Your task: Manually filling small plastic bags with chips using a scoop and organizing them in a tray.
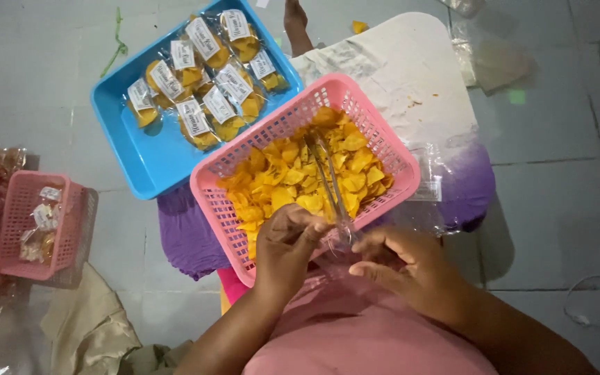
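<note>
While the left hand (287, 244) grips metal tongs (328, 182) over the pink basket (390, 149) of loose yellow chips (293, 177), the right hand (401, 262) pinches a clear bag (421, 208); beyond the basket, a blue tray (140, 156) already holds several filled packets (203, 76), and plenty of chips remain.

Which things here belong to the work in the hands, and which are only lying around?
In use: left hand, right hand, metal tongs, pink basket of yellow chips, blue tray of filled packets.

Lying about: small pink basket, beige cloth, green strip.

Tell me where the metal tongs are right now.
In the head view, the metal tongs lie across yellow chips in the pink plastic basket, handle end between both hands, centre frame.
</note>
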